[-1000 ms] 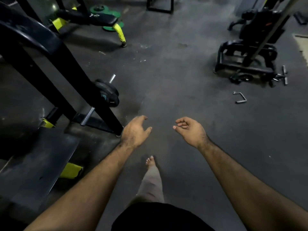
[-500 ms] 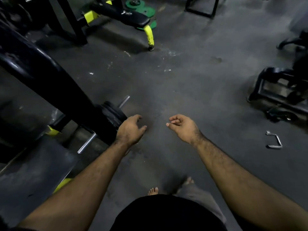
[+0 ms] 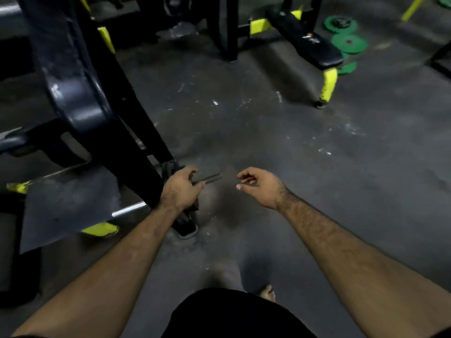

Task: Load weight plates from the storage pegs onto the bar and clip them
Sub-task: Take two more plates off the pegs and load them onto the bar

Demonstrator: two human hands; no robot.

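Hands?

Left hand (image 3: 181, 191) closed around a pair of thin dark prongs (image 3: 210, 178), low and near, just beside the foot of the black frame (image 3: 136, 152). Right hand (image 3: 258, 187) half open just to the right of them, fingers loosely curled, holding nothing.

Prongs of what?

Probably the handles of a spring clip, squeezed together to free it. Too dark and blurred to be sure. Hard to tell as well whether mounted on a peg behind the hand.

Why the empty right hand so close?

Likely waiting to take the clip over, or to steady it.

And the plates?

Big black plate (image 3: 80, 106) standing on edge at the left, near the chrome bar (image 3: 127, 208), seemingly loaded on the machine. Green plates (image 3: 349, 42) flat on the floor, far right, beyond the bench (image 3: 305, 42) and well apart from both hands.

Stage of the job?

By the look of it, clipping rather than loading.
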